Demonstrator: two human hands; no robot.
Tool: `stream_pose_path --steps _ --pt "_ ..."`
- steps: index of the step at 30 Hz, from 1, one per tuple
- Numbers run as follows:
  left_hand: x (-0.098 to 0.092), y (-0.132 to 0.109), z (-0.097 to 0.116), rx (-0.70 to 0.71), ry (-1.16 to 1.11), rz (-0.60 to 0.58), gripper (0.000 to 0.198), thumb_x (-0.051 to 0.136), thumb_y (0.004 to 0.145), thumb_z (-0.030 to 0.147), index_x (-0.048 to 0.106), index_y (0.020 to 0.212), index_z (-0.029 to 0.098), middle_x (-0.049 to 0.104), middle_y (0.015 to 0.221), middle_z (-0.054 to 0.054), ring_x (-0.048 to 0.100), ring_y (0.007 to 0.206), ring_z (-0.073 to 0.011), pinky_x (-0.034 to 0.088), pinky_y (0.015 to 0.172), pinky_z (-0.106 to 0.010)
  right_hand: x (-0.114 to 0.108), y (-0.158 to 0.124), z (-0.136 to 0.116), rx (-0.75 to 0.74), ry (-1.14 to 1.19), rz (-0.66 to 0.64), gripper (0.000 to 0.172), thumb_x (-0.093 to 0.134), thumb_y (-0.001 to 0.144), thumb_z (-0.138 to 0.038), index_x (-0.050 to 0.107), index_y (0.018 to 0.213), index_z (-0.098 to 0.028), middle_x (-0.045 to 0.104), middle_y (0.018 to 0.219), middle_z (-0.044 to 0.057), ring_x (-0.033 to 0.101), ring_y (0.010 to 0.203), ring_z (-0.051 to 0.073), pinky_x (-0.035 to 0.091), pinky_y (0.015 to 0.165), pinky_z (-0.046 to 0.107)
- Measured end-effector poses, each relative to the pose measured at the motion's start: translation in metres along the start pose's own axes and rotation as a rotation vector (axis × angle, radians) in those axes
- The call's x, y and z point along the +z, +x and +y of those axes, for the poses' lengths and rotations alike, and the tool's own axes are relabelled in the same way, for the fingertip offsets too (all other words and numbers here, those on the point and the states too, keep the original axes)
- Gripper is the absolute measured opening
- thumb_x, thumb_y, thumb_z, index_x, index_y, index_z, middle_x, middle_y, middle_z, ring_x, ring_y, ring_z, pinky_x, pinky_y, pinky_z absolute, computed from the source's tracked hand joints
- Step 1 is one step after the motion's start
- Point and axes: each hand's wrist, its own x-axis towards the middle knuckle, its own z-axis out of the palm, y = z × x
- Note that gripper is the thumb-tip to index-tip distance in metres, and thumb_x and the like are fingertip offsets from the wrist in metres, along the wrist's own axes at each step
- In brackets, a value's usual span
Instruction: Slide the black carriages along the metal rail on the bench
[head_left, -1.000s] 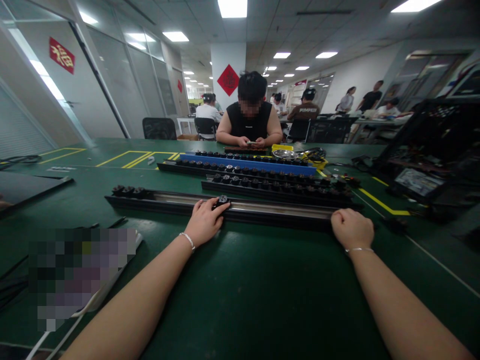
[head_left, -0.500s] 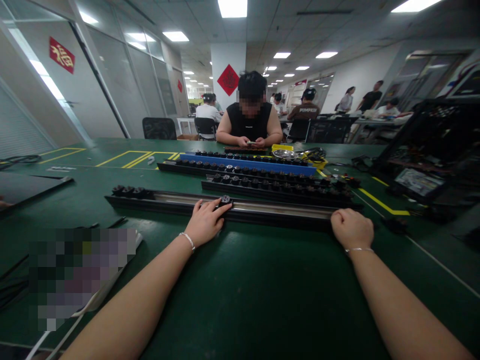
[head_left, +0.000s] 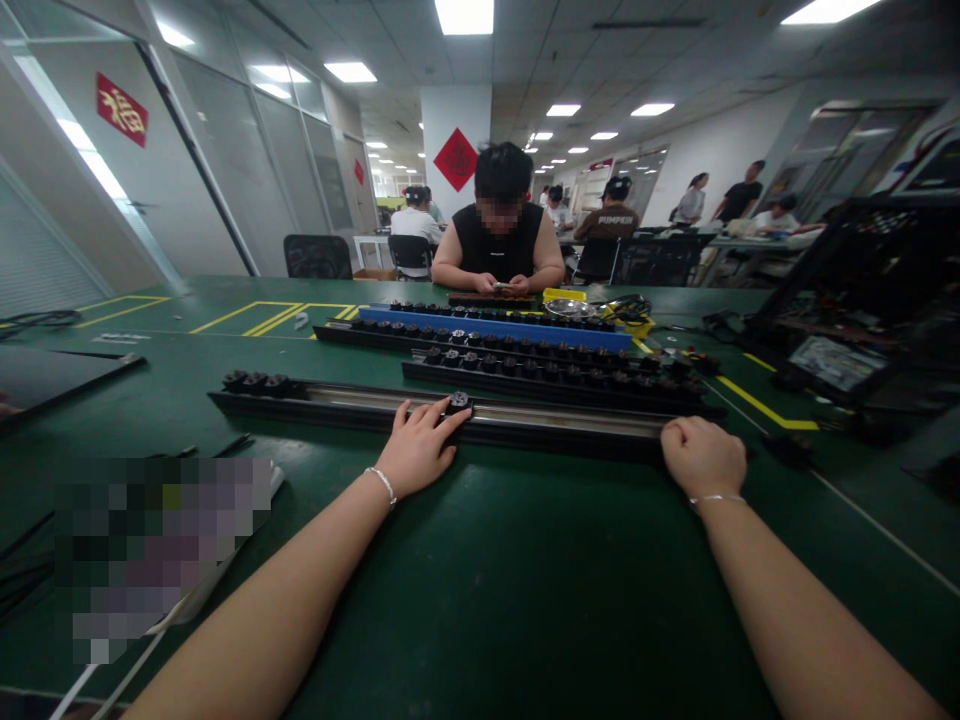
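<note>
A long black rail [head_left: 570, 432] with a bright metal channel lies across the table in front of me. Partway along it sits a round-topped black socket module [head_left: 458, 401]. The fingers of my left hand [head_left: 420, 448] are stretched out and spread, their tips against the module's near left side. My right hand [head_left: 703, 455] is closed in a fist around the rail's right end; the fingertips are hidden. Several similar black modules [head_left: 256, 382] stand close together at the rail's left end.
Beyond the rail lie more black rails [head_left: 525, 372] filled with modules and a blue rail [head_left: 495, 328]. A pixelated object [head_left: 165, 550] lies at left. Black equipment [head_left: 840, 300] stands at right. A person [head_left: 499, 235] sits opposite, holding a phone [head_left: 504, 286].
My left hand has moved slightly right along the rail, and the socket module has slid right with it. My right hand stays at the rail's end.
</note>
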Motion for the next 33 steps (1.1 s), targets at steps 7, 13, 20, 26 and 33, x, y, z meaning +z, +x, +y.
stream_pose_path --steps 7,13,20,26,33 --pt "0.003 0.001 0.005 -0.027 0.011 0.005 0.058 0.056 0.078 0.031 0.040 0.134 0.032 0.044 0.137 -0.011 0.040 0.126 -0.0281 0.017 0.107 -0.057 0.001 0.000 -0.001 0.008 -0.040 0.018 0.032 0.036 0.083 -0.020 0.065 0.072 -0.016 0.064 0.082 0.008 0.050 0.072 0.018 0.023 0.058 0.030" --pt "0.005 0.003 0.006 -0.047 -0.005 0.005 0.059 0.057 0.077 0.033 0.040 0.134 0.033 0.044 0.136 -0.012 0.041 0.125 -0.0301 0.014 0.107 -0.060 -0.001 0.001 -0.007 0.068 -0.011 -0.008 0.032 0.036 0.082 -0.022 0.067 0.075 -0.018 0.065 0.085 0.009 0.050 0.075 0.021 0.024 0.059 0.032" --pt "0.003 0.003 0.009 -0.022 -0.052 0.000 0.060 0.057 0.077 0.030 0.039 0.134 0.034 0.045 0.138 -0.008 0.041 0.125 -0.0295 0.010 0.108 -0.062 -0.006 -0.004 -0.045 -0.046 0.096 0.083 0.027 0.042 0.079 -0.026 0.066 0.087 -0.018 0.064 0.099 0.010 0.051 0.091 0.025 0.034 0.072 0.036" --pt "0.003 0.003 0.009 -0.041 -0.149 0.015 0.055 0.053 0.076 0.025 0.040 0.129 0.026 0.049 0.135 -0.007 0.043 0.124 -0.0265 0.006 0.110 -0.061 -0.007 -0.016 -0.098 -0.244 0.266 0.047 0.024 0.043 0.080 -0.025 0.063 0.091 -0.019 0.063 0.103 0.008 0.051 0.097 0.023 0.036 0.081 0.035" --pt "0.005 0.006 0.007 -0.075 -0.176 0.020 0.058 0.051 0.076 0.027 0.036 0.131 0.020 0.057 0.126 -0.009 0.047 0.120 -0.0249 0.003 0.112 -0.057 -0.006 -0.031 -0.154 -0.408 0.428 -0.016 0.027 0.046 0.082 -0.029 0.060 0.103 -0.019 0.062 0.109 0.008 0.050 0.105 0.023 0.035 0.090 0.036"
